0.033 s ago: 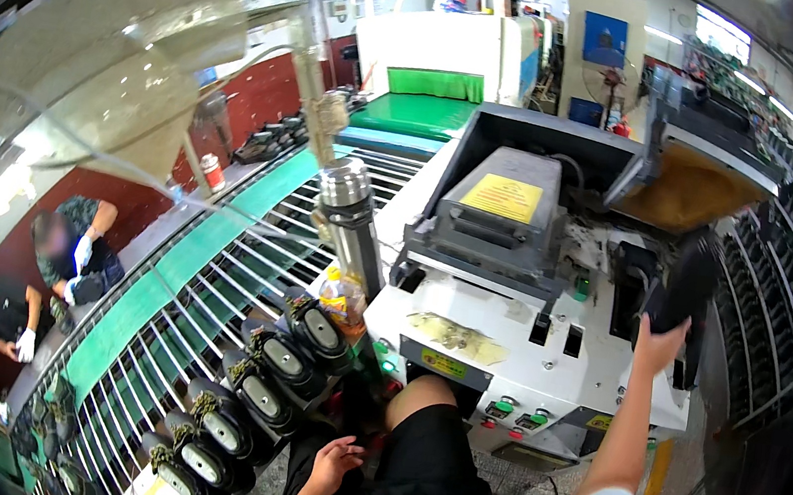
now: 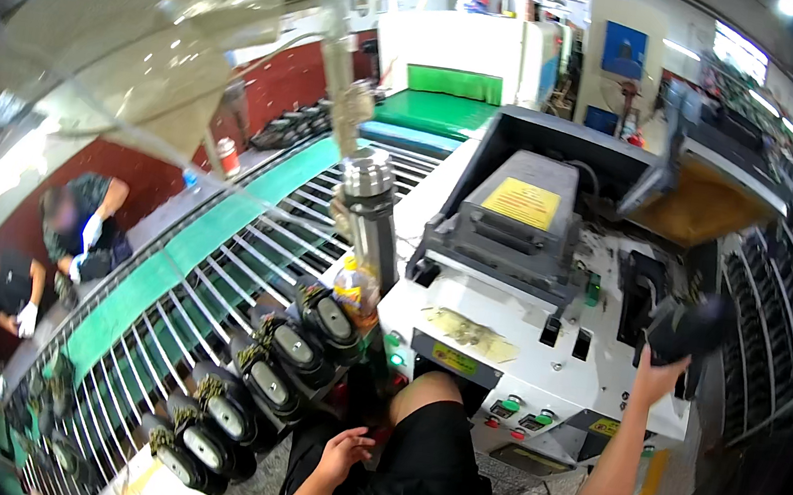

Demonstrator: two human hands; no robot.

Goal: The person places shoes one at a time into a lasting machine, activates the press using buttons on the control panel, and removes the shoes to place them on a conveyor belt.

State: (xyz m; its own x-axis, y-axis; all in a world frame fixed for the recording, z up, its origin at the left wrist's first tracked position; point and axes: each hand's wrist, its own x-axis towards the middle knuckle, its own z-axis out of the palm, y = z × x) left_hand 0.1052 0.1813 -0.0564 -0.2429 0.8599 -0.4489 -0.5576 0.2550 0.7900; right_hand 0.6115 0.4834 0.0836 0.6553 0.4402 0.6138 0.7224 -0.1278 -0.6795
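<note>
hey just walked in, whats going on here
A person sits at a white machine. Their right hand holds a dark, blurred shoe-like item over the machine's right side, beneath a raised lid. The left hand is empty, fingers loosely bent above the lap. A row of dark shoes stands to the person's left, and two other people are at the far left.

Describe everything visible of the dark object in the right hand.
The dark object looks black, blurred and roughly shoe-shaped, its rounded end toward the picture's right. Its material and finer parts cannot be told. The right hand grips it from the near side, by the right end of the white machine.
</note>
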